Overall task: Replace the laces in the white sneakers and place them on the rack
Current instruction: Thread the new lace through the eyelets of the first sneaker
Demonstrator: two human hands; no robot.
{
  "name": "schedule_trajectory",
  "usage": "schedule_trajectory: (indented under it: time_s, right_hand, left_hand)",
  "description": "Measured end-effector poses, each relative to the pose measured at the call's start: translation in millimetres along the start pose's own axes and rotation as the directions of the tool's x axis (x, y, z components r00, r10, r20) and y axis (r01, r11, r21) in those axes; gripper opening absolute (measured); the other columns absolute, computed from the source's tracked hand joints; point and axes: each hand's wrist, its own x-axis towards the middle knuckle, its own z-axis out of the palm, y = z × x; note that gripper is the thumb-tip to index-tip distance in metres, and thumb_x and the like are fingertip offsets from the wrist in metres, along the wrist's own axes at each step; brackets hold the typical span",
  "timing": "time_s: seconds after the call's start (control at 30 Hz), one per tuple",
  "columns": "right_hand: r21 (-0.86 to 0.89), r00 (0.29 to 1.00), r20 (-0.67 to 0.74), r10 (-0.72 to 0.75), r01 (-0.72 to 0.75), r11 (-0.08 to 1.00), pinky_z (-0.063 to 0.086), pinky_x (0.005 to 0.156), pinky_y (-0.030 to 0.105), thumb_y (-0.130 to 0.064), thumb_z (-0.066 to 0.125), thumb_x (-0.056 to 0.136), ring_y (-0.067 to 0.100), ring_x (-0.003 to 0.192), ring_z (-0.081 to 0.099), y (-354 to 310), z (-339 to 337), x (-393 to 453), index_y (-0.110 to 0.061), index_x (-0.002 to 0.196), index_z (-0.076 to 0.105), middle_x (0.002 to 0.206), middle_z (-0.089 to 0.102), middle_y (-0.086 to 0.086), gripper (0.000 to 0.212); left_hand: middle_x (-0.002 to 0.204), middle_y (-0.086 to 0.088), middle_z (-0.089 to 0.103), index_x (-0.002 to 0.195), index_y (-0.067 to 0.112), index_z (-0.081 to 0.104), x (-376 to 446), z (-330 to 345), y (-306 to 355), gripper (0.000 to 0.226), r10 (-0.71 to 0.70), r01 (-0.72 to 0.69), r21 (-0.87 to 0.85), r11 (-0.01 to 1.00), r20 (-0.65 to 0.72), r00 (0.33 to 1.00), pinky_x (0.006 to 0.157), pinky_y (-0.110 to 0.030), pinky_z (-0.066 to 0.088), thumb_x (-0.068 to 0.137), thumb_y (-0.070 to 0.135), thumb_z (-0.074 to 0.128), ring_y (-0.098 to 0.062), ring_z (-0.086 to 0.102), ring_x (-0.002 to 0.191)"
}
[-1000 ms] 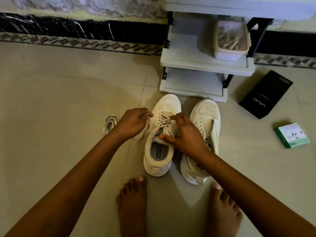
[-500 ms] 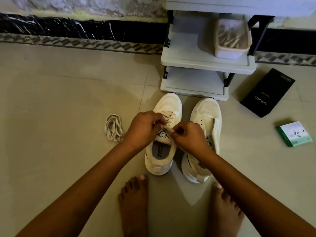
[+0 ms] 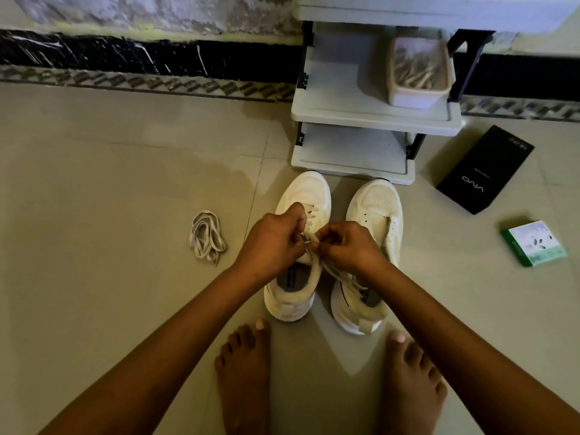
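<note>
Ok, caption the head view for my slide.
Both hands tie the lace on the left sneaker, spare lace beside it.

Pretty dim indoor shot with a warm yellowish-green cast over the floor tiles [image 3: 94,199]. Light seems to come from the upper right of the frame, since the rack [image 3: 373,116] and the black box [image 3: 485,171] drop soft shadows toward the lower left. Faint sheen on the tiles at center, no hard glare. The white sneakers [image 3: 381,199] are the brightest spot and a bit washed out. Forearms at the bottom go dark and muddy. Wide-angle bend shows along the top edge, where the wall border curves. Overall soft, noisy detail.
</note>
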Motion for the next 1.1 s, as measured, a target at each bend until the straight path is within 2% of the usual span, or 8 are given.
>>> schedule_trajectory:
  time_s: [0.37, 0.53, 0.7, 0.83, 0.9, 0.97, 1.03, 1.1]
  right_hand:
    - [0.047, 0.981, 0.187, -0.056, 0.048, 0.998, 0.051, 0.088, 0.034, -0.009, 0.06, 0.088, 0.019, 0.097, 0.061, 2, -9, -1, -0.024, 0.11, 0.064, 0.1, 0.066, 0.0, 0.026]
    - [-0.015, 0.988, 0.01, -0.155, 0.155, 0.988, 0.051, 0.082, 0.03, -0.014, 0.065, 0.086, 0.012, 0.085, 0.061, 5, -1, 3, -0.018, 0.094, 0.072, 0.093, 0.07, 0.001, 0.011]
    - [-0.188, 0.941, -0.087, -0.327, 0.307, 0.933, 0.052, 0.072, 0.043, -0.015, 0.063, 0.086, 0.018, 0.076, 0.06, 10, 6, 3, -0.017, 0.09, 0.066, 0.088, 0.067, 0.0, 0.006]
    - [-0.258, 0.873, -0.138, -0.467, 0.424, 0.868, 0.05, 0.07, 0.044, -0.008, 0.059, 0.086, 0.02, 0.078, 0.057, 0, -2, -6, -0.011, 0.089, 0.061, 0.087, 0.061, 0.001, 0.005]
    - [-0.156, 0.842, -0.178, -0.509, 0.487, 0.86, 0.051, 0.075, 0.035, -0.005, 0.056, 0.088, 0.014, 0.082, 0.058, -18, -15, -14, -0.01, 0.089, 0.06, 0.087, 0.061, 0.0, 0.006]
    - [0.147, 0.854, -0.217, -0.472, 0.507, 0.85, 0.052, 0.083, 0.027, -0.003, 0.048, 0.094, 0.013, 0.088, 0.061, -39, -31, -25, -0.009, 0.092, 0.055, 0.089, 0.062, 0.004, 0.009]
    - [0.518, 0.896, -0.155, -0.416, 0.432, 0.738, 0.053, 0.082, 0.026, -0.004, 0.037, 0.099, 0.017, 0.083, 0.062, -51, -40, -32, -0.01, 0.092, 0.046, 0.086, 0.062, 0.006, 0.013]
    - [0.546, 0.951, -0.086, -0.298, 0.296, 0.784, 0.052, 0.073, 0.027, -0.011, 0.033, 0.101, 0.015, 0.071, 0.057, -48, -35, -30, -0.013, 0.091, 0.042, 0.078, 0.058, 0.003, 0.014]
  left_hand:
    - [0.064, 0.003, 0.047, 0.073, 0.023, 0.037, 0, 11, -1, 0.03, -0.023, 0.022, -0.029, 0.999, -0.048, 0.999, 0.059, -0.033, 0.041, 0.083, 0.015, 0.064, -0.022, 0.05, 0.063]
    - [0.069, 0.002, 0.054, 0.07, 0.031, 0.035, -3, 14, -8, 0.037, -0.077, 0.064, -0.119, 0.991, -0.106, 0.991, 0.058, -0.03, 0.042, 0.083, 0.015, 0.066, -0.016, 0.052, 0.061]
    - [0.102, -0.004, 0.061, 0.094, 0.023, 0.058, 0, 11, -17, 0.022, 0.005, -0.011, -0.082, 0.997, -0.077, 0.997, 0.077, -0.032, 0.043, 0.078, 0.016, 0.07, -0.021, 0.054, 0.097]
    - [0.127, -0.001, 0.06, 0.122, 0.022, 0.061, 3, 8, -35, 0.048, 0.036, -0.034, -0.071, 0.997, 0.035, 0.999, 0.094, -0.037, 0.046, 0.076, 0.028, 0.073, -0.02, 0.055, 0.115]
    - [0.127, 0.004, 0.061, 0.124, 0.026, 0.061, 1, 7, -42, 0.05, 0.01, -0.005, -0.131, 0.991, 0.04, 0.999, 0.095, -0.031, 0.047, 0.076, 0.034, 0.073, -0.014, 0.057, 0.115]
    - [0.127, 0.005, 0.061, 0.124, 0.027, 0.061, 1, 7, -43, 0.051, -0.014, 0.022, -0.167, 0.986, 0.05, 0.999, 0.096, -0.028, 0.046, 0.076, 0.032, 0.076, -0.011, 0.057, 0.116]
    - [0.128, 0.006, 0.061, 0.126, 0.027, 0.059, 4, 6, -42, 0.056, -0.023, 0.038, -0.157, 0.987, 0.099, 0.995, 0.097, -0.029, 0.045, 0.074, 0.032, 0.078, -0.01, 0.056, 0.117]
    - [0.13, 0.005, 0.059, 0.131, 0.027, 0.055, 6, 5, -42, 0.064, -0.014, 0.031, -0.099, 0.995, 0.164, 0.986, 0.098, -0.032, 0.045, 0.072, 0.035, 0.079, -0.012, 0.055, 0.119]
